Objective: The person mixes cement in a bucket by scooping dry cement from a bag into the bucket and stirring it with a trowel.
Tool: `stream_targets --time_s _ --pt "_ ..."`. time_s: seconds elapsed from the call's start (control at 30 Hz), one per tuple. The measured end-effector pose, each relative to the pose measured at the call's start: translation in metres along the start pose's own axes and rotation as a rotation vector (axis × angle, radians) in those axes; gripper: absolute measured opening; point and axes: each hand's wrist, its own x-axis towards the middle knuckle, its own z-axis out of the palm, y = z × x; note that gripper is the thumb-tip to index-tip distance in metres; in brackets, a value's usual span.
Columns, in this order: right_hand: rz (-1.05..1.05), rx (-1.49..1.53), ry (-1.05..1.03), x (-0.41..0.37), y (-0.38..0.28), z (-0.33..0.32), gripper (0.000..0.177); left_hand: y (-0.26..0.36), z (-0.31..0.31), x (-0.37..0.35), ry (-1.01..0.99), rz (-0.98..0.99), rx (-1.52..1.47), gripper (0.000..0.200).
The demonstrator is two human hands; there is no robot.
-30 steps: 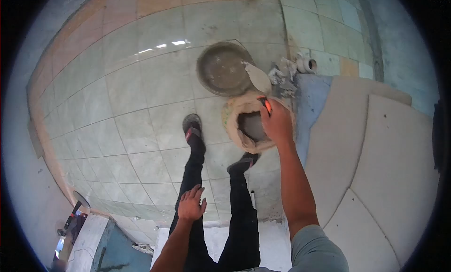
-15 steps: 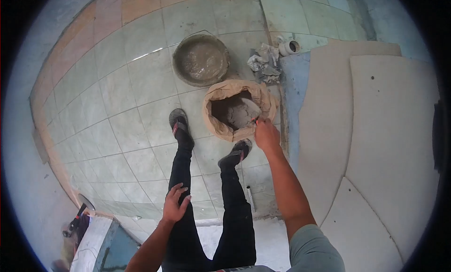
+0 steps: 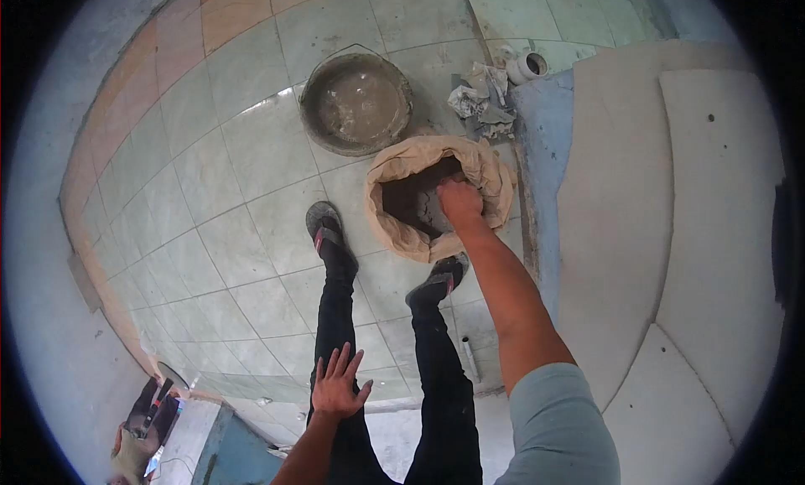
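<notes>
An open paper sack (image 3: 390,221) with its rim rolled down holds grey powder (image 3: 429,207). My right hand (image 3: 460,202) reaches into the sack, its fingers closed; the trowel it grips is almost wholly hidden by the hand and the powder. Over my left thigh, my left hand (image 3: 337,388) is spread, holding nothing. Beyond the sack stands a round bucket (image 3: 356,103) with wet grey mix inside and a wire handle.
Crumpled scraps (image 3: 484,103) and a white pipe fitting (image 3: 528,67) lie behind the sack. Large boards (image 3: 616,208) are on the right. A thin tube (image 3: 470,359) lies by my right leg. Tools (image 3: 153,405) are at lower left.
My right hand has moved deeper into the sack, and the trowel blade seen earlier is now hidden. My left hand's fingers have spread wider. The view has shifted slightly.
</notes>
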Motion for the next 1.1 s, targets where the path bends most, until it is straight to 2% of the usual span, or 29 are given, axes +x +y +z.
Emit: stream_targets --time_s 0.03,0.13,0.23,0.33,0.43,0.63,0.73,0.83,0.93,1.03,1.1 --pt "0.028 0.04 -0.028 0.0 -0.003 0.0 0.036 -0.002 0.001 0.0 -0.009 -0.007 -0.002 0.079" --pt "-0.068 0.09 0.031 0.018 0.019 0.04 0.036 -0.003 0.0 0.0 -0.005 -0.017 -0.009 0.078" --pt "-0.004 0.156 -0.028 0.006 0.017 0.011 0.031 -0.007 -0.002 0.0 -0.022 -0.015 -0.02 0.077" --pt "0.019 0.179 -0.105 0.012 0.021 0.014 0.034 -0.01 -0.001 0.001 -0.032 -0.014 -0.027 0.076" --pt "-0.072 0.134 -0.085 0.011 0.026 0.026 0.036 -0.014 -0.002 0.0 -0.026 0.003 -0.024 0.076" --pt "0.033 0.224 -0.112 0.044 0.05 0.085 0.048 -0.019 -0.002 -0.003 -0.004 0.012 -0.048 0.072" --pt "0.042 0.227 -0.053 0.033 0.041 0.078 0.034 -0.021 -0.008 0.0 -0.007 0.028 -0.043 0.071" --pt "-0.356 0.02 -0.022 0.05 0.071 0.112 0.036 -0.02 -0.014 0.002 -0.041 0.008 -0.051 0.073" --pt "-0.054 0.077 -0.097 0.022 0.044 0.051 0.039 -0.024 -0.013 0.003 -0.053 -0.003 -0.058 0.073" --pt "-0.104 0.018 -0.037 0.01 0.038 0.065 0.044 -0.028 -0.011 0.0 -0.039 -0.006 -0.083 0.072" --pt "-0.085 0.056 -0.103 0.012 0.038 0.051 0.044 -0.031 -0.01 0.003 -0.021 0.001 -0.102 0.072"
